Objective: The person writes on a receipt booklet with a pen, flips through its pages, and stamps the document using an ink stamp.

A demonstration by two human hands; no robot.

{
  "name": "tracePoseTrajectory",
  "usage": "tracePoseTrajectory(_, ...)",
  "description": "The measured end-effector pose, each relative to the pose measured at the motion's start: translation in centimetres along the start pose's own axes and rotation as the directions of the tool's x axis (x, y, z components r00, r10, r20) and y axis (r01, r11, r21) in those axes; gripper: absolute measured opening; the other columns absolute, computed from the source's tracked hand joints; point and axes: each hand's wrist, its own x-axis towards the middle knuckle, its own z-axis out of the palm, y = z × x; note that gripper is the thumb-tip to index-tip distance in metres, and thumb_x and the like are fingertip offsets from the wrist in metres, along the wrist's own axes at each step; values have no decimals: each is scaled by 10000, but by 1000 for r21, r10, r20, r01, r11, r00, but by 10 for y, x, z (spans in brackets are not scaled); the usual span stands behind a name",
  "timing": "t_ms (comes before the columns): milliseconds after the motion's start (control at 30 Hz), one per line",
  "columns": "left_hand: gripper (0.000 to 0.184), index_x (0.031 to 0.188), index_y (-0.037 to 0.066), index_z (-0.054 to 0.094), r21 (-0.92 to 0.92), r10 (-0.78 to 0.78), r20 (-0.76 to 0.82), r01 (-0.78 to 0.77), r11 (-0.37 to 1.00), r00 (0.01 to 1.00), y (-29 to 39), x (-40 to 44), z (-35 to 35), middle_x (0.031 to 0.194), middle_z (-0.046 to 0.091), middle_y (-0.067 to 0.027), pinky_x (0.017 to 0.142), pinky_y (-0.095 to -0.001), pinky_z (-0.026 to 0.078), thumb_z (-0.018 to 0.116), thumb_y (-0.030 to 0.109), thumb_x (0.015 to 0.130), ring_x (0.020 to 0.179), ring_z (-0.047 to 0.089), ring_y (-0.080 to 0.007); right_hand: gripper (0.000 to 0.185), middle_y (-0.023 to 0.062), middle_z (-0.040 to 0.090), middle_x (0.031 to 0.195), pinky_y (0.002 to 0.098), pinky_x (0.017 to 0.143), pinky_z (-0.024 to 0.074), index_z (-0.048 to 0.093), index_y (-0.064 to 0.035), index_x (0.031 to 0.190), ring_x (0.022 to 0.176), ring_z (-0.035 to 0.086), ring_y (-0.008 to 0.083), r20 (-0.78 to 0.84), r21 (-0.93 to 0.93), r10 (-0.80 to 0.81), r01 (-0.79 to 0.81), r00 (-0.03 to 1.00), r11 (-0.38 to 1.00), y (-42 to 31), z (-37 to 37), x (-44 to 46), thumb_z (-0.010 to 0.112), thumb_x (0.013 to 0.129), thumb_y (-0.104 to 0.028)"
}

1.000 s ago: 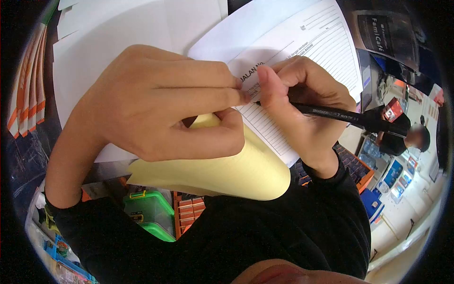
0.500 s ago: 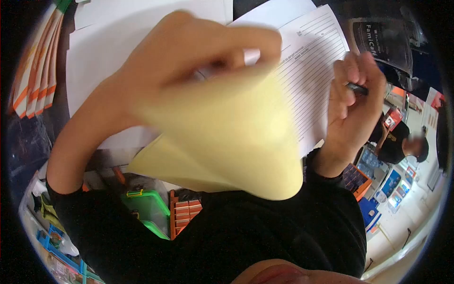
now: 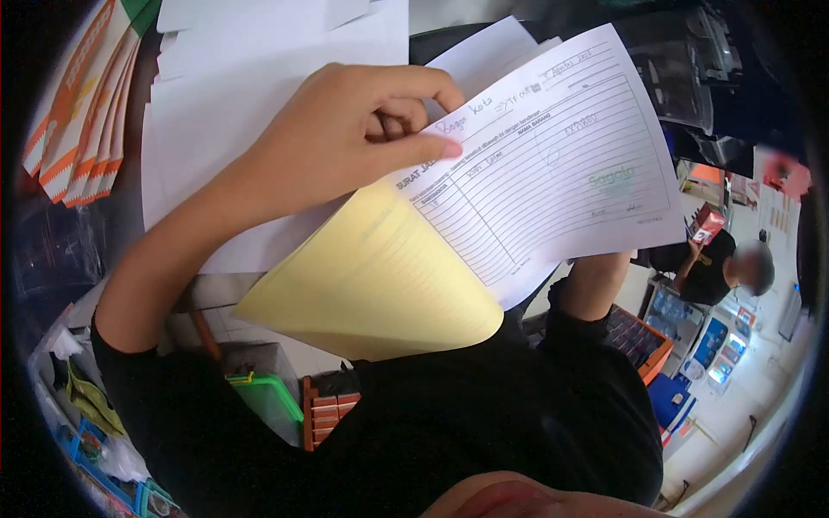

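Note:
My left hand point(image 3: 367, 125) is closed on the upper left edge of a white lined delivery form point(image 3: 553, 181), pinched between thumb and fingers. The form carries handwriting, a printed table and a green stamp, and it is lifted and curved. Below it, a yellow sheet point(image 3: 380, 281) bends in a loop toward my body. The white form hides my right hand; only the forearm point(image 3: 600, 272) shows beneath its lower right edge, so its fingers cannot be seen.
White papers point(image 3: 285, 52) lie on the dark table behind my left hand. Orange-and-white folded packets point(image 3: 91, 112) lie at the far left. A green-rimmed box point(image 3: 272, 401) stands below. At right, a person in black point(image 3: 712, 268) holds a red box point(image 3: 707, 224).
The blurred yellow sheet has swung down and left, and the white written form now faces me in my left hand. My right hand, earlier visible with a dark pen-like object, is now behind the form.

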Motion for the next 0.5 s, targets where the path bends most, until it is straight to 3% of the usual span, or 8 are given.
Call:
tracePoseTrajectory(33, 166, 973, 31, 691, -24, -16, 21, 16, 1000, 1000, 2, 2, -2, 805, 701, -67, 664, -261, 457, 736, 159, 877, 710, 630, -101, 190, 79, 565, 873, 254, 578, 510, 585, 0, 977, 689, 584, 151, 37, -28, 1, 0, 999, 1000, -5, 4, -4, 543, 1010, -182)
tracePoseTrajectory(133, 187, 947, 30, 688, -72, 287, 116, -280, 957, 951, -3, -2, -13, 938, 712, -119, 779, -318, 491, 781, 102, 801, 878, 659, -194, 170, 73, 572, 862, 257, 587, 517, 605, 7, 980, 670, 596, 148, 183, -104, 36, -17, 982, 994, -22, 22, -8, 563, 1000, -157)
tracePoseTrajectory(167, 187, 911, 34, 678, -141, 348, 183, -326, 935, 919, -1, -3, -17, 960, 711, -133, 820, -367, 508, 774, 37, 749, 928, 659, -265, 164, 72, 574, 858, 259, 590, 519, 611, 9, 980, 664, 600, 147, 235, -134, 65, -34, 970, 990, -25, 29, -7, 569, 996, -148)
tracePoseTrajectory(267, 168, 890, 43, 672, -168, 533, 269, -506, 846, 802, -6, 0, -17, 962, 718, -106, 821, -382, 513, 737, 7, 740, 930, 661, -279, 146, 66, 580, 847, 262, 599, 525, 632, 16, 983, 646, 612, 144, 357, -225, 209, -133, 910, 965, -38, 55, -5, 589, 986, -123)
tracePoseTrajectory(400, 189, 890, 43, 674, -7, 536, 168, -543, 840, 827, -5, -7, -12, 1013, 713, -109, 844, -403, 527, 751, 47, 717, 974, 657, -304, 198, -4, 562, 696, 217, 594, 458, 579, -16, 789, 627, 555, 59, 411, -363, 380, -233, 829, 902, -26, 71, -4, 633, 958, -104)
tracePoseTrajectory(500, 234, 913, 32, 683, 192, 574, 143, -591, 783, 806, 0, -6, -10, 1029, 706, -122, 846, -412, 534, 765, 126, 715, 987, 654, -315, 289, -30, 536, 645, 203, 588, 428, 523, -32, 709, 615, 509, 37, 397, -408, 215, -38, 892, 912, -3, 73, -6, 675, 937, -122)
